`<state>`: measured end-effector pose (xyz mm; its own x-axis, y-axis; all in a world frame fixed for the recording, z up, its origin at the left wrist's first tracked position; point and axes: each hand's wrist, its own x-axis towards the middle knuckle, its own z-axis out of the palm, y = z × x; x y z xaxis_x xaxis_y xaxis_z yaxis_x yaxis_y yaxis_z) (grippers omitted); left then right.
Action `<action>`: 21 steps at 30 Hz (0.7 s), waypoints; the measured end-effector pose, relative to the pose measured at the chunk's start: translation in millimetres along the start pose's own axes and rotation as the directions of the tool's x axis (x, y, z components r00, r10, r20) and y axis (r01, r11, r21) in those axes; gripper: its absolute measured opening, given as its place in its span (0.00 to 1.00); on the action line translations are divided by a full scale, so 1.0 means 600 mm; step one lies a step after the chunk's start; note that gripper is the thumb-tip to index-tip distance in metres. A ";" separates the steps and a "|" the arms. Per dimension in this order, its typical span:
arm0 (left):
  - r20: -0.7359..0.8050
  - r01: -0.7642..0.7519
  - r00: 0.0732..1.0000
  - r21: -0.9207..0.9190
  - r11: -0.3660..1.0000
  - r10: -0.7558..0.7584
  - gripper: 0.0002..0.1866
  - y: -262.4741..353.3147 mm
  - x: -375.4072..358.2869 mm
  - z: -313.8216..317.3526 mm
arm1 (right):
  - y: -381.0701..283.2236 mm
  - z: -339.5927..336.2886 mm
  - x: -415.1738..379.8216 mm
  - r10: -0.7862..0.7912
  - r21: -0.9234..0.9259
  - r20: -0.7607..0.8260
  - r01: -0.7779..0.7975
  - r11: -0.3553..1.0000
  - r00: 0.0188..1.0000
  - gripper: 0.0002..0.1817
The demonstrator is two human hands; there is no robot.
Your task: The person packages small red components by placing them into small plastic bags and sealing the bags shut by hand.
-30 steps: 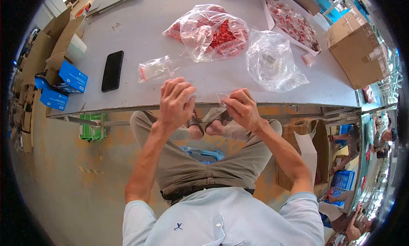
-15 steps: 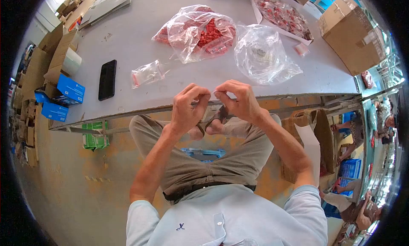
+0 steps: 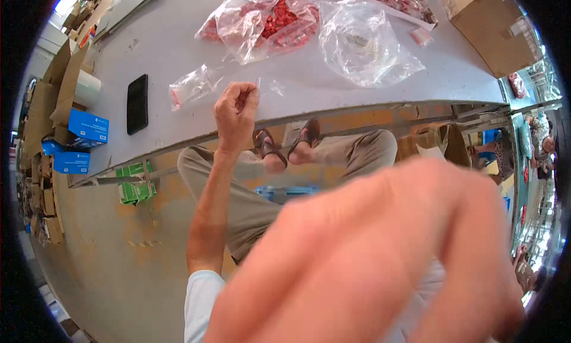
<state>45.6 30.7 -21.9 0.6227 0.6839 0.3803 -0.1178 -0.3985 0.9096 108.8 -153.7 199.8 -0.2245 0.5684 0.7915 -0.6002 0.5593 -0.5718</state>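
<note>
Over the table's front edge, my left hand (image 3: pixel 237 114) is closed in a pinch. At its fingertips shows a thin sliver of clear plastic with a reddish line, apparently a small plastic bag (image 3: pixel 258 81). A small clear plastic piece (image 3: pixel 276 88) lies on the table just right of it. My right hand (image 3: pixel 369 254) is very near the camera, large and blurred; its fingertips are hidden. Beyond the left hand lie a pack of clear zip bags (image 3: pixel 193 88), a large clear bag of red pieces (image 3: pixel 262 25) and a crumpled clear bag (image 3: pixel 366 46).
A black phone (image 3: pixel 137 104) lies on the grey table (image 3: pixel 172 40). Blue boxes (image 3: pixel 88 128) and an open carton stand at the left. At the back right are a tray of red packets (image 3: pixel 404 1) and a cardboard box (image 3: pixel 493 31). Other people sit far right.
My hands have parted. The right hand has come up close to the camera, while the left has shifted slightly left. The view has tilted, so the table sits higher.
</note>
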 end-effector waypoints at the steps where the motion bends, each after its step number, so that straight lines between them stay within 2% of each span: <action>1: 0.004 -0.001 1.000 0.034 0.999 0.001 0.03 0.011 -0.001 -0.003 | 0.003 0.003 -0.009 -0.012 -0.002 -0.026 0.012 1.000 1.000 0.33; 4: 0.031 0.026 0.999 0.045 0.999 -0.028 0.03 0.010 -0.016 -0.007 | 0.021 0.019 -0.028 -0.041 -0.014 -0.113 0.040 0.999 0.993 0.31; 10: 0.004 -0.030 1.000 0.011 0.999 0.030 0.02 0.006 -0.007 -0.003 | 0.016 -0.026 -0.026 -0.124 -0.141 -0.073 0.113 0.984 0.990 0.27; 12: 0.039 -0.021 0.999 0.134 0.991 0.016 0.03 0.019 -0.002 -0.006 | 0.007 -0.046 -0.022 -0.164 -0.202 -0.040 0.152 0.968 0.986 0.26; 15: 0.027 -0.057 0.998 0.107 0.993 0.055 0.03 0.003 0.000 0.000 | 0.000 -0.071 -0.003 -0.279 -0.301 0.030 0.275 0.913 0.960 0.24; 16: 0.065 -0.074 0.996 0.140 0.987 0.066 0.03 0.002 0.006 -0.005 | 0.009 -0.070 0.001 -0.341 -0.321 0.023 0.330 0.888 0.940 0.24; 18: 0.043 -0.024 0.999 0.019 1.000 0.024 0.02 0.001 -0.002 0.001 | 0.022 -0.068 0.007 -0.402 -0.323 0.023 0.388 0.863 0.915 0.22; 21: 0.031 -0.010 0.999 -0.023 1.000 0.011 0.02 0.005 -0.002 0.006 | 0.027 -0.066 0.014 -0.447 -0.331 0.031 0.431 0.839 0.894 0.21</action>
<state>47.3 26.7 -19.8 0.6452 0.6602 0.3844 -0.1417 -0.3910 0.9094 127.6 -115.6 188.6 0.0434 0.2397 0.9699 -0.3464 0.9142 -0.2104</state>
